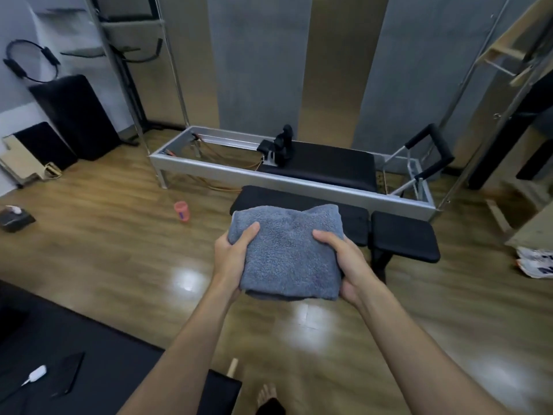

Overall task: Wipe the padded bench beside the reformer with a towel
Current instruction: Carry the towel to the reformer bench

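Observation:
A folded grey towel point(287, 253) is held up in front of me, above the wooden floor. My left hand point(232, 254) grips its left edge and my right hand point(344, 263) grips its right edge. Behind the towel stands the black padded bench point(404, 235), low and in two cushions; the towel hides part of its left cushion. Beyond the bench lies the silver-framed reformer point(299, 172) with a black carriage and a foot bar at the right end. The towel is not touching the bench.
A pink cup point(182, 210) stands on the floor left of the bench. Black pads lean against the left wall. A black padded surface point(59, 348) with a phone and a cable is at lower left. White shoes point(535, 262) lie at right. My bare foot shows at the bottom.

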A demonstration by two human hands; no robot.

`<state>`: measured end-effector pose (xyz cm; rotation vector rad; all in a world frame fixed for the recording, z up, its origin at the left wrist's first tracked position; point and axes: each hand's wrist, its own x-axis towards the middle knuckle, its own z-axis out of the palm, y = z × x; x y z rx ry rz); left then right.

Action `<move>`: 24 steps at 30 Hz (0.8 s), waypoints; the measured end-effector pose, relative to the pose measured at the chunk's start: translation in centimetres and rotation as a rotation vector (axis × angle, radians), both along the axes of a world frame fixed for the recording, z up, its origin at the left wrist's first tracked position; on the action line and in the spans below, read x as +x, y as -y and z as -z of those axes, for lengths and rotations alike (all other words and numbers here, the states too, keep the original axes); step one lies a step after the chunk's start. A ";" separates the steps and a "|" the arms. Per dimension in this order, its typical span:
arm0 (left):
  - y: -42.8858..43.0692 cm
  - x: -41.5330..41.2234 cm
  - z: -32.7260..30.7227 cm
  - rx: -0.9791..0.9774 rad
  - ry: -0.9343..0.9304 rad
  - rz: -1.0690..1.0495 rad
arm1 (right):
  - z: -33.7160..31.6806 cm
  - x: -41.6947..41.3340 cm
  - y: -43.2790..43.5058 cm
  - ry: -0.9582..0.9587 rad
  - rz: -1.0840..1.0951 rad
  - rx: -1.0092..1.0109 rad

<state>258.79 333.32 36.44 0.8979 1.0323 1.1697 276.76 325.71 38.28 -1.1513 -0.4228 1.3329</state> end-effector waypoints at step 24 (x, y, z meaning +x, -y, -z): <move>-50.9 15.6 23.1 -0.116 -0.637 0.287 | 17.2 15.8 -51.7 0.341 0.002 -0.210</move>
